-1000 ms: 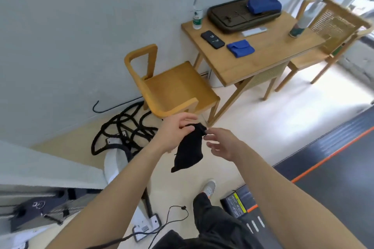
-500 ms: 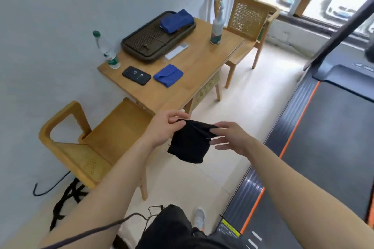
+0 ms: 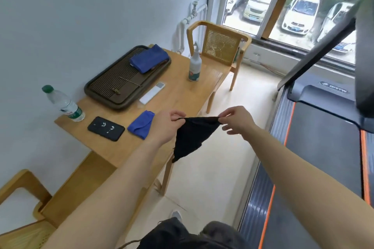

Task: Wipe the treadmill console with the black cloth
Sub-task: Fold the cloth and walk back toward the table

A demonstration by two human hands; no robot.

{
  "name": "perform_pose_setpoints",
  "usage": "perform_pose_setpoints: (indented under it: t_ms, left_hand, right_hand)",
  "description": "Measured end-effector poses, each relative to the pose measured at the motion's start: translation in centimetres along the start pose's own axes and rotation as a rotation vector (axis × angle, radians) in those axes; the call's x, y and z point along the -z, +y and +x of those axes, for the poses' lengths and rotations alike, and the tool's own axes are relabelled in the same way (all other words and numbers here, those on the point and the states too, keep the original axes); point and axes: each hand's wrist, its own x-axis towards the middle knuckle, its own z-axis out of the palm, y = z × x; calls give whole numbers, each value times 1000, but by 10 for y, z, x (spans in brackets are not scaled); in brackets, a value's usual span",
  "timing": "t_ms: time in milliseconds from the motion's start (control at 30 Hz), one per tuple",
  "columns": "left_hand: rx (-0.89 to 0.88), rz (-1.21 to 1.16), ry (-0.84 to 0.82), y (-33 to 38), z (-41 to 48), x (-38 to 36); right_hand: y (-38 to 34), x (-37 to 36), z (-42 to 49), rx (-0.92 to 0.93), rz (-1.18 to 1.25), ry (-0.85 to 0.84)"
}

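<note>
Black cloth [image 3: 192, 137] stretched between left hand [image 3: 165, 125] and right hand [image 3: 236, 120], top corners pinched, rest hanging below.

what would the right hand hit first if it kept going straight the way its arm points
Probably the left hand, past the taut black cloth both hands pinch. The right hand points up-left towards it and the wooden table beyond; depth is unclear.

At the left of the frame, a wooden tabletop [image 3: 178, 95] carries a dark slatted tray [image 3: 113, 85], water bottle [image 3: 63, 104], black phone [image 3: 105, 128], white remote [image 3: 152, 93], spray bottle [image 3: 195, 64] and folded blue cloth [image 3: 141, 124].
</note>
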Motion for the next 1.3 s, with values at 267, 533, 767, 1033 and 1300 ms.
perform_pose_setpoints:
  t_ms: [267, 533, 767, 1033, 1300]
  left_hand:
    - [16, 109, 387, 15, 98, 36]
    - [52, 253, 788, 29, 145, 60]
    - [410, 226, 622, -37, 144, -40]
    - [583, 145, 505, -100, 161, -106]
    - [519, 83, 784, -131, 245, -32]
  right_hand:
    - [-124, -18, 110, 285, -399, -57]
    - [-202, -38, 199, 685, -441, -295]
    - [-113, -60, 265, 655, -752, -575]
    - [-28, -98, 312, 390, -677, -661]
    - [-87, -158, 367, 266, -261, -570]
